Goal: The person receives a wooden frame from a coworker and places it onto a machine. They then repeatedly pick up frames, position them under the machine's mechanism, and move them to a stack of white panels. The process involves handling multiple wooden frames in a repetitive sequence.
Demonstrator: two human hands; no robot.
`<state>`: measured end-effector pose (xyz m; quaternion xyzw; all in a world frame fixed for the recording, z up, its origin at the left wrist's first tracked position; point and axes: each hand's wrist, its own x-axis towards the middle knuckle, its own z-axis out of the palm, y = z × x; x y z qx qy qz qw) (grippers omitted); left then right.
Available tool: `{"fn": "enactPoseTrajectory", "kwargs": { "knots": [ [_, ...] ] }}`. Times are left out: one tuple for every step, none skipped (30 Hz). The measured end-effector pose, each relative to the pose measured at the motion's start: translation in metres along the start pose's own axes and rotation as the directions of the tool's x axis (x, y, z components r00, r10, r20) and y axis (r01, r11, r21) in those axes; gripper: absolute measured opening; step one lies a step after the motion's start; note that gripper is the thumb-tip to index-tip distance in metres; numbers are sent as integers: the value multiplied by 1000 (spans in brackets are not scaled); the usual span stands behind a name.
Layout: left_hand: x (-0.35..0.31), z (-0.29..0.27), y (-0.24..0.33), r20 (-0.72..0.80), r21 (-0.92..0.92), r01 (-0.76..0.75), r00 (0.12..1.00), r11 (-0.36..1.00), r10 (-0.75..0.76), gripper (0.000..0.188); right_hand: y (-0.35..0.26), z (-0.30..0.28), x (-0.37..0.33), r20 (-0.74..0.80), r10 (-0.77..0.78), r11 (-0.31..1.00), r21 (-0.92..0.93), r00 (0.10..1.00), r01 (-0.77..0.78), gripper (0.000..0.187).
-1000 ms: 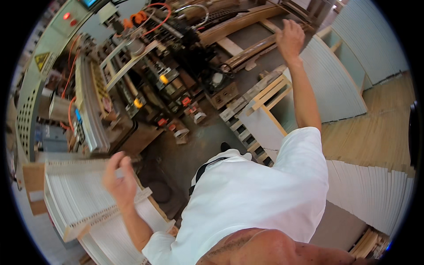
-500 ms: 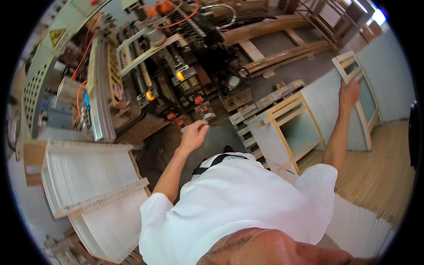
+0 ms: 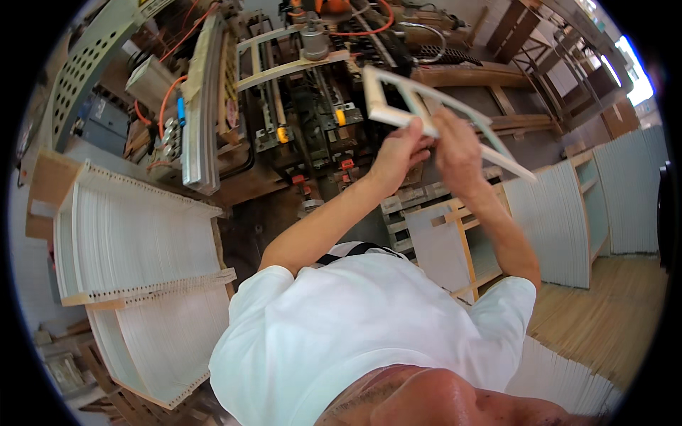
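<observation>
A pale rectangular wooden frame with crossbars point(image 3: 384, 112) is up in the air in front of me, tilted, its long rails running off to the right. My left hand point(image 3: 402, 157) pinches the frame's near rail by its left end. Close beside it my right hand point(image 3: 457, 150) is closed round the frame, the knuckles upward and the fingertips mostly hidden. Beyond them, on the machine point(image 3: 312, 117), lies another pale frame point(image 3: 288, 73) below a grey metal cylinder point(image 3: 314, 44).
Stacks of similar frames stand to the right point(image 3: 547, 216) and to the left point(image 3: 135, 238). A pallet point(image 3: 398, 226) lies low in front of the right stack. A long metal beam point(image 3: 202, 121) and orange hoses point(image 3: 165, 103) flank the machine's left side.
My right hand has carried the frame off the right stack, leftward to in front of me. My left hand has moved up and right and taken hold of it. The view has shifted.
</observation>
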<state>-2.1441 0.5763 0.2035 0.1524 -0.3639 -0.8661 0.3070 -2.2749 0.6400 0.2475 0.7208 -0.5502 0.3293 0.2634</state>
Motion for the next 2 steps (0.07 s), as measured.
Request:
{"fn": "enactPoseTrajectory", "kwargs": {
  "knots": [
    [-3, -15, 10, -31, 63, -39, 999, 997, 41, 55, -15, 13, 4, 27, -6, 997, 81, 1000, 4, 34],
    [-10, -24, 15, -84, 27, -20, 996, 999, 22, 57, -17, 31, 2, 72, -40, 995, 98, 997, 33, 39]
  ]
}}
